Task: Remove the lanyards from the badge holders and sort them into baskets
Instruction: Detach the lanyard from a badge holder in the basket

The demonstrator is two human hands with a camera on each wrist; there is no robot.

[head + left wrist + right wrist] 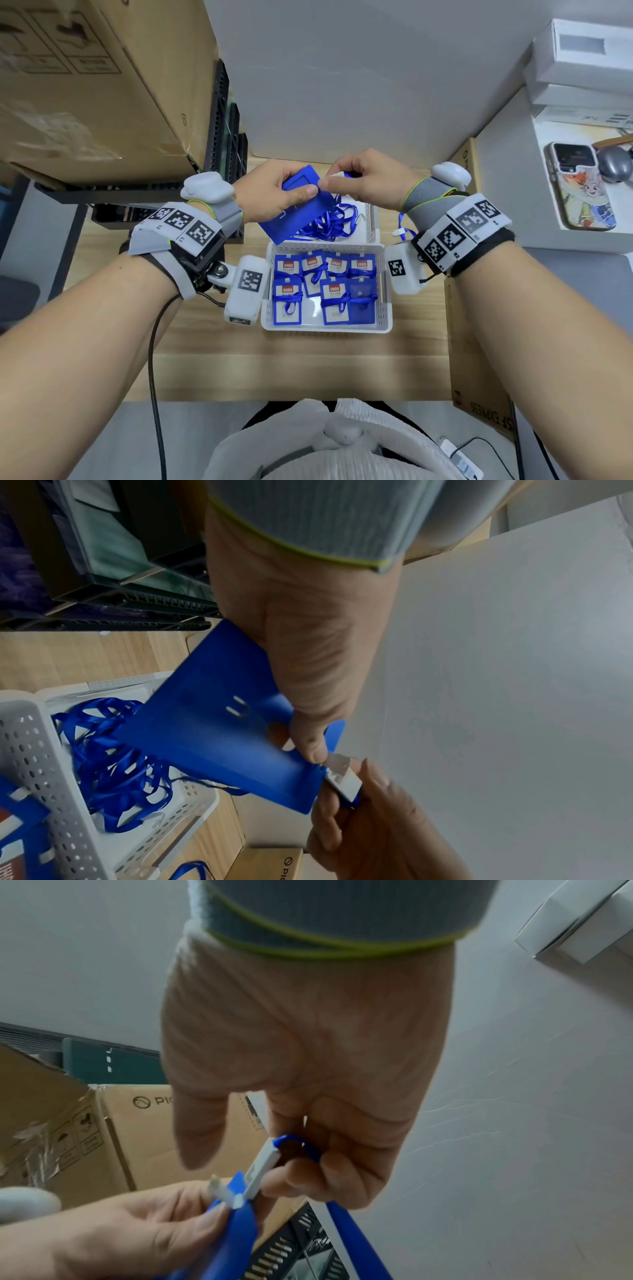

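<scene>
My left hand (274,192) grips a blue badge holder (301,209) by its top edge, back side up, above the far basket (371,219). My right hand (359,181) pinches the white plastic clip (263,1167) of the blue lanyard (356,1240), which sits at the holder's top slot. The left wrist view shows the blue badge holder (219,729) tilted, with the white plastic clip (342,775) at its corner. The far basket holds a tangle of loose blue lanyards (325,222). The near basket (325,327) holds several blue badge holders (329,284) with lanyards wound round them.
A large cardboard box (85,85) on a black rack (222,137) stands at the left. A white panel (342,75) rises behind the baskets. A small cardboard box (466,164) sits at the right, a phone (579,185) on the white side table beyond it. A loose lanyard end (404,233) lies right of the far basket.
</scene>
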